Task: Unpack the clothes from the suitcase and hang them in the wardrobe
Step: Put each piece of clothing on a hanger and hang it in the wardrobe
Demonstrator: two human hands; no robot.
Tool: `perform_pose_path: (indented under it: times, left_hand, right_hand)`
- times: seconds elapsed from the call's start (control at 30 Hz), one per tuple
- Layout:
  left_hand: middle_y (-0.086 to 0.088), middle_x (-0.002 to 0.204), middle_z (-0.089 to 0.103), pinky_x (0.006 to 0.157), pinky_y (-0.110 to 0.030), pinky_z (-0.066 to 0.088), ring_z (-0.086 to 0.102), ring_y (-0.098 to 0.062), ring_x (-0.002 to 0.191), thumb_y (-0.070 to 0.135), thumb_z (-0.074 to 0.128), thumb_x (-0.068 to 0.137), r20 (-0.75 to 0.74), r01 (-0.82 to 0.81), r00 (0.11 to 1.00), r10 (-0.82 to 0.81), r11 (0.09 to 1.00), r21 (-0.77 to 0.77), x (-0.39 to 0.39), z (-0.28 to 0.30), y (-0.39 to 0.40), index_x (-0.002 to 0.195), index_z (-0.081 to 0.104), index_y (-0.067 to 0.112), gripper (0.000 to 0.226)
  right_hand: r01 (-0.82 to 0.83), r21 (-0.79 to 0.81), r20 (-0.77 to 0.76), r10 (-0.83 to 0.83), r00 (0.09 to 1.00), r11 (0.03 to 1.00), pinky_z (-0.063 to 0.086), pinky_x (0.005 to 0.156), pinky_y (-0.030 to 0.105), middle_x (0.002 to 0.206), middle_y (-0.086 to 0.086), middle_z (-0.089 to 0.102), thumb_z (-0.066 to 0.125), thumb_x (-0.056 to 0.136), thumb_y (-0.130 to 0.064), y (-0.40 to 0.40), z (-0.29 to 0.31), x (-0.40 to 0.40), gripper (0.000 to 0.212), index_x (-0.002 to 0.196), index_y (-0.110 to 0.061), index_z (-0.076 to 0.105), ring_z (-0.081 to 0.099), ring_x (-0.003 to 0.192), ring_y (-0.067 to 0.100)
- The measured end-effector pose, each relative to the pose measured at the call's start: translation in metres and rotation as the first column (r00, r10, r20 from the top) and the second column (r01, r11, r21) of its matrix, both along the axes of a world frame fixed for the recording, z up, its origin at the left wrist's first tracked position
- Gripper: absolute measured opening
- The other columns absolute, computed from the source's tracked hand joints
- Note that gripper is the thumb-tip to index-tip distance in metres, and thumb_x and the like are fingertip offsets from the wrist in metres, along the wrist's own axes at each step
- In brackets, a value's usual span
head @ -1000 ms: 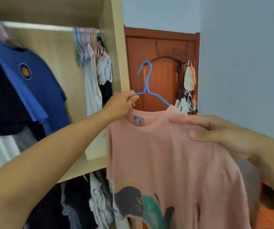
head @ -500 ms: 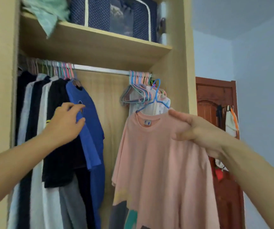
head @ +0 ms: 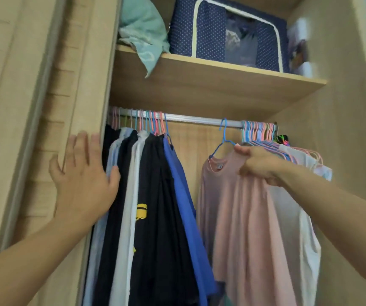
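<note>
A: What sits closest to the camera?

B: Two bare forearms reaching up into the wardrobe (head: 343, 133). The left hand (head: 82, 175) is spread, fingers straight and apart, in front of the wardrobe's left edge, beside the pale and dark garments at that end. Whether it touches the wood or the cloth, I cannot tell.

A: And the right hand?

B: The right hand (head: 259, 164) grips the pink t-shirt (head: 239, 217) at its shoulder, fingers curled over the fabric next to the neckline.

A: Where is that shirt hanging?

B: It sits on a blue hanger (head: 222, 140) whose hook is at the metal rail (head: 197, 118), in the gap between two groups of clothes. Whether the hook fully rests on the rail is hard to say. A small label shows inside the collar.

A: What flanks it?

B: To its left, across a stretch of bare back panel, hangs a blue shirt (head: 182, 195), then a black garment (head: 155, 206) with a yellow mark, then white and dark pieces. Just to its right hangs a white garment (head: 296, 217), under a bunch of pink and blue empty hangers (head: 259, 131).

A: Further back?

B: Above the rail, a shelf (head: 210, 85) carries a crumpled teal cloth (head: 144, 34) and a navy dotted storage bag (head: 226, 34).
</note>
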State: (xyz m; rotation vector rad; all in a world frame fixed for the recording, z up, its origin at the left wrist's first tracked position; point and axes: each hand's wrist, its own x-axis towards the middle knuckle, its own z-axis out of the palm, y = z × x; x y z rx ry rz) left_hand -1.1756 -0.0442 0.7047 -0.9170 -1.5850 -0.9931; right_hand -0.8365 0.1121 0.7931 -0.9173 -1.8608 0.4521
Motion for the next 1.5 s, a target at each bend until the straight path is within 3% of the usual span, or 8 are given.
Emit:
perform_pose_path:
  times: [0.2, 0.43, 0.67, 0.87, 1.03, 1.17, 1.3, 1.5]
  left_hand:
    - [-0.019, 0.162, 0.026, 0.114, -0.061, 0.019, 0.019, -0.033, 0.153, 0.028, 0.043, 0.085, -0.055, -0.062, 0.996, 0.068, 0.993, 0.105, -0.010, -0.002, 0.014, 0.159, 0.019, 0.007, 0.081]
    - [-0.020, 0.162, 0.026, 0.113, -0.063, 0.023, 0.019, -0.034, 0.153, 0.028, 0.044, 0.081, -0.078, -0.141, 0.986, 0.149, 0.985, 0.102, -0.013, -0.002, 0.015, 0.160, 0.018, 0.006, 0.086]
    - [-0.022, 0.161, 0.027, 0.112, -0.063, 0.023, 0.019, -0.035, 0.153, 0.027, 0.043, 0.081, -0.073, -0.166, 0.982, 0.173, 0.982, 0.089, -0.011, -0.003, 0.015, 0.160, 0.017, 0.005, 0.086]
    - [-0.023, 0.161, 0.026, 0.112, -0.065, 0.023, 0.019, -0.037, 0.153, 0.025, 0.042, 0.081, -0.075, -0.157, 0.984, 0.164, 0.984, 0.086, -0.011, -0.003, 0.015, 0.160, 0.016, 0.004, 0.085]
    - [-0.025, 0.160, 0.026, 0.111, -0.065, 0.024, 0.020, -0.039, 0.152, 0.023, 0.039, 0.085, -0.110, -0.192, 0.974, 0.198, 0.979, 0.070, -0.012, -0.009, 0.013, 0.160, 0.014, 0.002, 0.082]
    - [-0.026, 0.158, 0.028, 0.110, -0.067, 0.024, 0.022, -0.042, 0.150, 0.024, 0.041, 0.083, -0.096, -0.221, 0.970, 0.225, 0.974, 0.046, -0.006, -0.009, 0.013, 0.158, 0.014, 0.000, 0.084]
    - [-0.028, 0.146, 0.036, 0.108, -0.071, 0.024, 0.027, -0.045, 0.144, 0.018, 0.055, 0.074, 0.025, -0.152, 0.988, 0.150, 0.984, 0.098, 0.016, 0.005, 0.018, 0.149, 0.028, -0.003, 0.082]
    - [-0.044, 0.151, 0.020, 0.112, -0.076, 0.011, 0.015, -0.056, 0.145, 0.015, 0.063, 0.074, -0.069, -0.199, 0.978, 0.199, 0.980, 0.004, 0.017, -0.003, 0.026, 0.150, 0.039, 0.006, 0.081]
  right_hand:
    - [0.025, 0.052, 0.030, -0.026, 0.999, 0.998, 0.059, 0.081, 0.045, 0.117, 0.011, 0.066, 0.061, 0.078, 0.014, 0.047, 0.076, -0.064, 0.077, 0.147, -0.020, 0.048, 0.068, 0.096, 0.029]
    - [0.049, 0.042, 0.369, -0.061, 0.927, 0.998, 0.045, 0.053, 0.019, 0.132, 0.005, 0.054, 0.050, 0.093, 0.009, 0.054, 0.075, -0.109, 0.059, 0.145, -0.019, 0.049, 0.053, 0.099, 0.019]
    - [0.012, 0.021, -0.017, -0.012, 1.000, 1.000, 0.043, 0.047, 0.019, 0.104, 0.019, 0.061, 0.047, 0.095, -0.003, 0.049, 0.035, -0.121, 0.034, 0.127, -0.004, 0.055, 0.059, 0.080, 0.030]
    - [-0.334, -0.017, 0.085, 0.334, 0.939, 0.943, 0.056, 0.094, 0.050, 0.121, 0.015, 0.065, 0.054, 0.091, -0.017, 0.011, 0.043, -0.177, 0.035, 0.125, -0.011, 0.059, 0.066, 0.107, 0.032]
    - [-0.673, -0.187, -0.003, 0.685, 0.729, 0.716, 0.054, 0.096, 0.037, 0.129, -0.006, 0.064, 0.049, 0.101, -0.049, 0.018, 0.021, -0.135, 0.041, 0.133, -0.025, 0.058, 0.067, 0.104, 0.018]
    - [-0.024, 0.278, 0.273, -0.056, 0.960, 0.960, 0.051, 0.093, 0.037, 0.121, 0.005, 0.066, 0.056, 0.099, -0.031, 0.054, -0.008, -0.086, 0.035, 0.130, -0.016, 0.060, 0.066, 0.106, 0.027]
    - [0.445, 0.723, 0.289, -0.816, 0.501, 0.529, 0.047, 0.088, 0.041, 0.117, 0.016, 0.063, 0.053, 0.088, -0.017, 0.089, -0.019, -0.026, 0.028, 0.113, -0.009, 0.064, 0.054, 0.111, 0.038]
    - [0.616, 0.769, 0.031, -0.973, 0.228, 0.169, 0.040, 0.074, 0.044, 0.096, 0.021, 0.055, 0.062, 0.073, -0.005, 0.115, -0.004, 0.046, 0.021, 0.094, -0.003, 0.063, 0.048, 0.094, 0.036]
